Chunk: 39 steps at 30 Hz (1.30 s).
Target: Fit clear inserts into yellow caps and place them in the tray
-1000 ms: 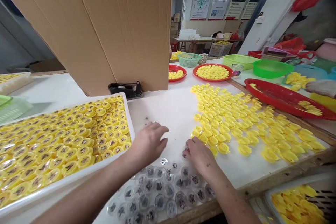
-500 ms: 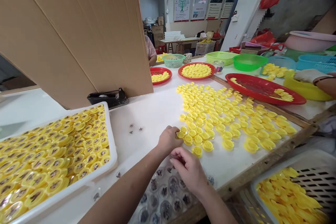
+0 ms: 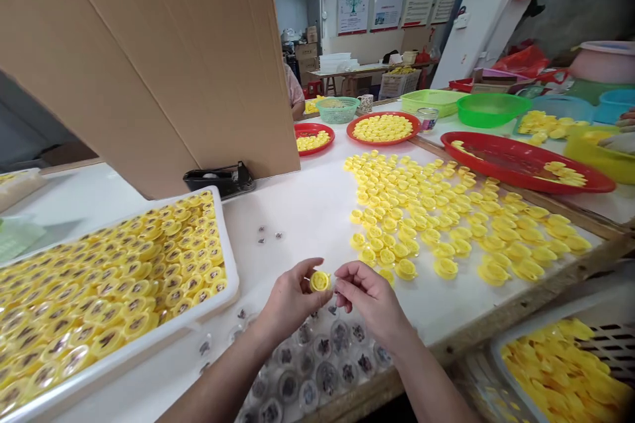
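Observation:
My left hand (image 3: 292,292) pinches a small round yellow piece (image 3: 320,281) between thumb and fingers, over the near part of the white table. Close to its right side, my right hand (image 3: 364,289) has thumb and fingertips pressed together; what they hold is too small to make out. Below both hands lie several clear round discs (image 3: 325,347) with dark printed pictures. Many loose yellow pieces (image 3: 407,211) spread over the table to the right. On the left, a white tray (image 3: 231,264) is filled with yellow pieces that carry dark pictures.
A tall cardboard sheet (image 3: 188,66) stands at the back left beside a black tape dispenser (image 3: 221,180). Red plates (image 3: 526,162) and coloured basins (image 3: 491,109) lie farther back. A basket (image 3: 506,350) of yellow pieces sits lower right. Another person's hand (image 3: 622,139) shows at far right.
My left hand has drawn back from the spread of yellow pieces, with one now held in it. My right hand has moved slightly right, and the view has shifted.

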Available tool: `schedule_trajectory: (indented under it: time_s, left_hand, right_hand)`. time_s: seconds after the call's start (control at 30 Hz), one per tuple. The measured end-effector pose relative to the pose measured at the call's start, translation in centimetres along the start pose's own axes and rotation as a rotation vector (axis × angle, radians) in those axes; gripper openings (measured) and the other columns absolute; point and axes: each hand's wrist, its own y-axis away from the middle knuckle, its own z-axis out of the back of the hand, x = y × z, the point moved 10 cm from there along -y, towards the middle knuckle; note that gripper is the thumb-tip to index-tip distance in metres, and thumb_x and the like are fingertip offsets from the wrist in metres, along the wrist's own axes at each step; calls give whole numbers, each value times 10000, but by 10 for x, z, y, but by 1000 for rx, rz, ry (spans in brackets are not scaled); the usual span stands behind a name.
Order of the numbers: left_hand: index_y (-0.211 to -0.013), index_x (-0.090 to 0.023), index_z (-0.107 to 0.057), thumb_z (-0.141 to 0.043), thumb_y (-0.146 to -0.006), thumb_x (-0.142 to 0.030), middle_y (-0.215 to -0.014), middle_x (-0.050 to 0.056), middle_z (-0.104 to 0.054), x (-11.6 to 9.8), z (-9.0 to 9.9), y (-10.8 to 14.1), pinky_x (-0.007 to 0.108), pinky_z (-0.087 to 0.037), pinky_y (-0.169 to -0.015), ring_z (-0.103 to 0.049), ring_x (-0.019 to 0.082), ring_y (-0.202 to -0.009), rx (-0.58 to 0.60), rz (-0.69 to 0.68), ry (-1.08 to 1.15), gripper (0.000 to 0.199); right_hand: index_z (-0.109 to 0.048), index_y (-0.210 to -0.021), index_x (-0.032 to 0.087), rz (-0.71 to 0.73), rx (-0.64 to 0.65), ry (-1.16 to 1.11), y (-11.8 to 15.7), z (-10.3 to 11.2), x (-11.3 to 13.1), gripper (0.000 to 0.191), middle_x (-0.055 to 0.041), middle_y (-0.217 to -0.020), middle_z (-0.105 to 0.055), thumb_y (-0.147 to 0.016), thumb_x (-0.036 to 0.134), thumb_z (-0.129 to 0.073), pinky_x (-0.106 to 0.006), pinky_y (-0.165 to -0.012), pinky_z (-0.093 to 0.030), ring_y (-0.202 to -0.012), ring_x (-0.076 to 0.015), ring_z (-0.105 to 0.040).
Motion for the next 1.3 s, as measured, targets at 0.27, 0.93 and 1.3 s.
schedule_trajectory:
  time_s: [0.27, 0.93, 1.3]
  left_hand:
    - [-1059, -145, -607, -676, -757, -231, -986, 76, -660, -1, 0, 45, 260, -459, -815, -611, 174, -915, 221, 117, 626, 322]
    - [-973, -141, -606, -692, -772, -320, -890, 41, -617, 31, 6, 52, 266, -491, -761, -596, 123, -796, 143, 190, 1053, 283]
    - [-941, -146, -544, -740, -724, -288, -844, 46, -622, 33, 4, 53, 295, -485, -768, -622, 159, -810, 148, 189, 1077, 325]
  right_hand:
    - [-628, -897, 192, -65, 102, 88, 7, -36, -2, 152, 12, -737, -618, -806, 314, -627, -224, -528, -450, -596, -105, -569]
    - [-629, -1039, 251, 531, 60, 916, 38, -86, 67, 218, -54, -926, -656, -855, 165, -550, -278, -687, -541, -797, -171, -641]
    - [-591, -1036, 232, 487, 95, 979, 41, -85, 62, 198, -51, -921, -660, -846, 176, -570, -268, -663, -549, -743, -157, -635]
